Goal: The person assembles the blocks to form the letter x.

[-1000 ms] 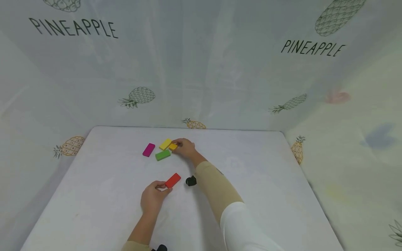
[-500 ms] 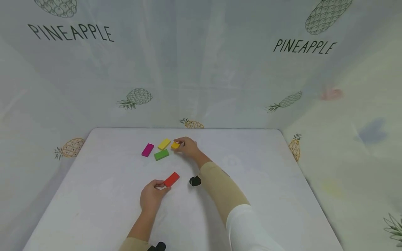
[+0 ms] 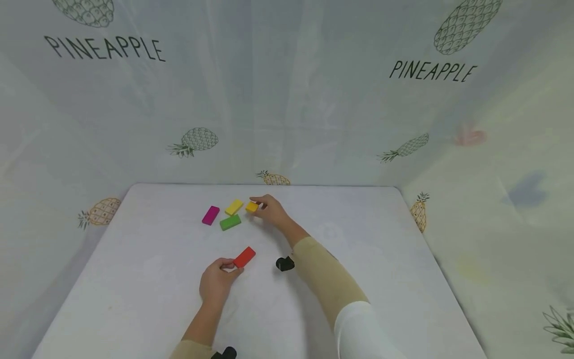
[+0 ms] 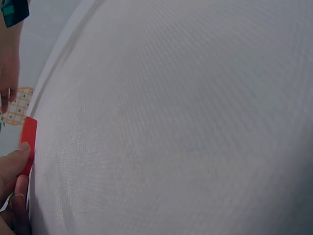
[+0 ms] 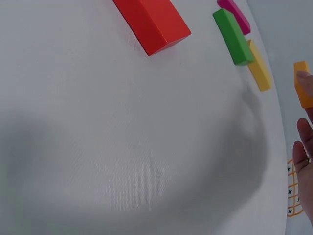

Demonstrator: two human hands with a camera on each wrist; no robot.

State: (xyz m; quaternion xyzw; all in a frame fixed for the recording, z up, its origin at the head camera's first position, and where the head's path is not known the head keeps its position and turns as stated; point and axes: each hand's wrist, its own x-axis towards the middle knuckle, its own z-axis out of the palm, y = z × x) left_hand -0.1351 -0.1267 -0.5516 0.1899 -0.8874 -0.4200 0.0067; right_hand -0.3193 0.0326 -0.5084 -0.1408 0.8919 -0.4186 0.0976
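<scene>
My left hand (image 3: 218,282) pinches one end of a red block (image 3: 244,257) at the table's middle; in the left wrist view the thumb lies on the red block (image 4: 29,139). Farther back, my right hand (image 3: 272,211) pinches an orange block (image 3: 252,207). The right wrist view shows that orange block (image 5: 304,85) held between thumb and fingers, apart from the table. Left of it lie a yellow block (image 3: 234,207) and a green block (image 3: 230,222), close together. A magenta block (image 3: 211,215) lies farther left.
A white cloth covers the table (image 3: 358,249). Behind it hangs a pineapple-print curtain (image 3: 291,99). A black wrist camera (image 3: 285,264) sits at the right forearm, and another black camera (image 3: 228,353) at the left wrist.
My right hand has moved slightly right and up with the orange block, away from the yellow block. The left hand and red block have stayed almost still.
</scene>
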